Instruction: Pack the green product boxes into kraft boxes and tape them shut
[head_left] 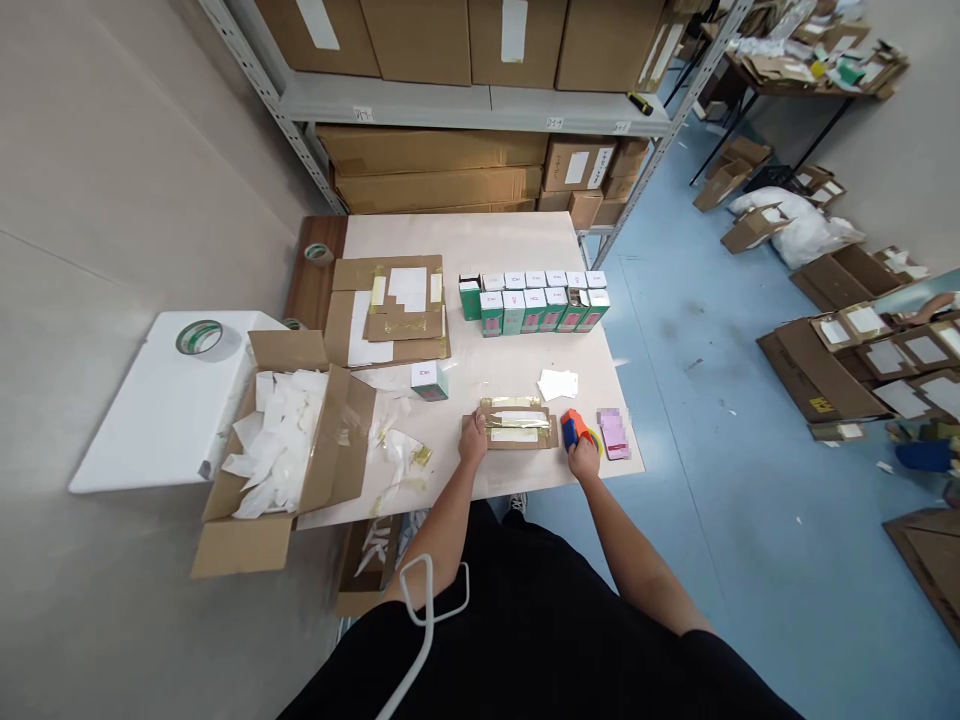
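Observation:
My left hand (473,438) grips the left end of a small flat cardboard box (517,436) with strips of clear tape across its top. To the right, my right hand (584,460) is closed around an orange and blue tape dispenser (574,428), just off the box's right end. A roll of yellow-green tape (597,443) shows beside the dispenser, partly hidden. Close by lie a pink phone-like item (614,434) and a small stack of white cards (558,384). One green and white carton (429,380) stands behind my left hand.
Rows of green and white cartons (534,308) stand farther back on the table (465,237). Flattened cardboard (345,310) lies at left, beyond an open carton (352,430) of white paper scraps. A shelf (465,105) with boxes rises behind. A person's arm shows at far right.

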